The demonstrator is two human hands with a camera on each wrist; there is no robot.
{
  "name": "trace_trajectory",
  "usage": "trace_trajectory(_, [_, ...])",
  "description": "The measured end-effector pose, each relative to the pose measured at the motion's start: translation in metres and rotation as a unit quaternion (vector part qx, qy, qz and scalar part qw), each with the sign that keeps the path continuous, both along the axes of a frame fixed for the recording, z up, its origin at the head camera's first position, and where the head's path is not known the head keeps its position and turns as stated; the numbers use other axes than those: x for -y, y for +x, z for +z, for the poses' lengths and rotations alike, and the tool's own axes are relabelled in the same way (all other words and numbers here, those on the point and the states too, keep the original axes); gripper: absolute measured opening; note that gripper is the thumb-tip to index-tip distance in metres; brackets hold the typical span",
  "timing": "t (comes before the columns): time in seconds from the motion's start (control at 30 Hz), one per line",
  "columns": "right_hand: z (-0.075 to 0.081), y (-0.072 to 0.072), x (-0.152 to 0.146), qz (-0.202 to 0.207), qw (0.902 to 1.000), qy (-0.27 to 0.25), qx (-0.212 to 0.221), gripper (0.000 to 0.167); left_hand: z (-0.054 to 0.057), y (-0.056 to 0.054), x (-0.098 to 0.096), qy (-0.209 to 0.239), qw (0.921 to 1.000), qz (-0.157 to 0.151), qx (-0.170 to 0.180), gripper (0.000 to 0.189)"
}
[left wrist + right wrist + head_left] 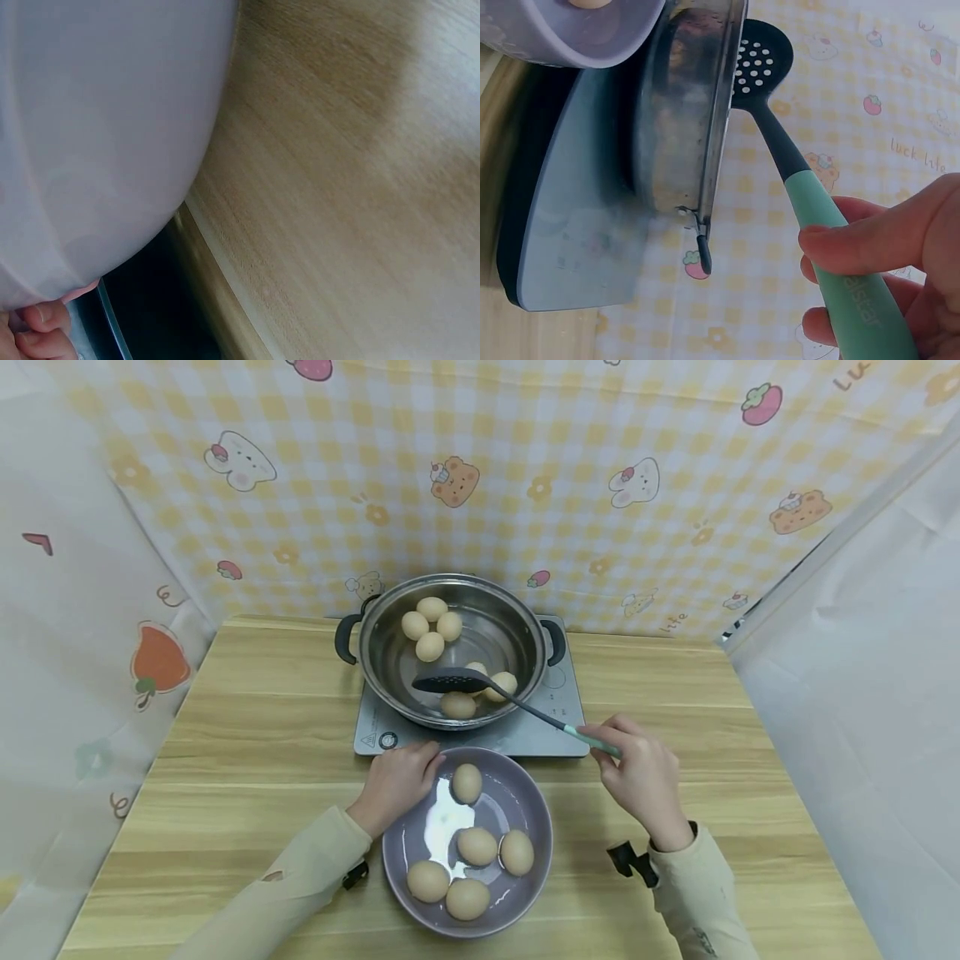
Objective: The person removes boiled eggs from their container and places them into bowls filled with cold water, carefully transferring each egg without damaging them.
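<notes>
My right hand [641, 770] grips the mint-green handle of a dark slotted skimmer [847, 270]. The skimmer's perforated head [761, 64] is raised above the rim of a steel pot [495, 627], over its near side. Inside the pot, several brown eggs [430, 646] cluster at the far left, and more [457, 705] lie near the front, partly covered by the skimmer. In front of the pot, a purple bowl [536, 810] holds several eggs [477, 847]. My left hand [397, 783] holds this bowl's far-left rim, fingertips against its outside in the left wrist view.
Under the pot is a grey induction cooker [566, 718]. Black side handles [346, 639] stick out from the pot. A yellow checked cloth [525, 518] hangs right behind it, and white sheets [885, 693] flank the wooden table [247, 735].
</notes>
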State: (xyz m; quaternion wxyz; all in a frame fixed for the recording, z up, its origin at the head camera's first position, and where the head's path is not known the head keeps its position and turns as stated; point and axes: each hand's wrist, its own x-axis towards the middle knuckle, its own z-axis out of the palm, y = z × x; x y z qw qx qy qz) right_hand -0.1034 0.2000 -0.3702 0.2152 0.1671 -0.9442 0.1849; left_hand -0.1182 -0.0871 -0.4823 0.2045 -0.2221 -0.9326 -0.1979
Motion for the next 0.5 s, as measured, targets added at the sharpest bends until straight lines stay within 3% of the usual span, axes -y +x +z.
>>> trace_trajectory(0.5, [0.0014, 0.0057, 0.0015, 0.006, 0.9995, 0.016, 0.025, 0.03, 0.0001, -0.0001, -0.001, 0.004, 1.0, 0.002, -0.003, 0.013])
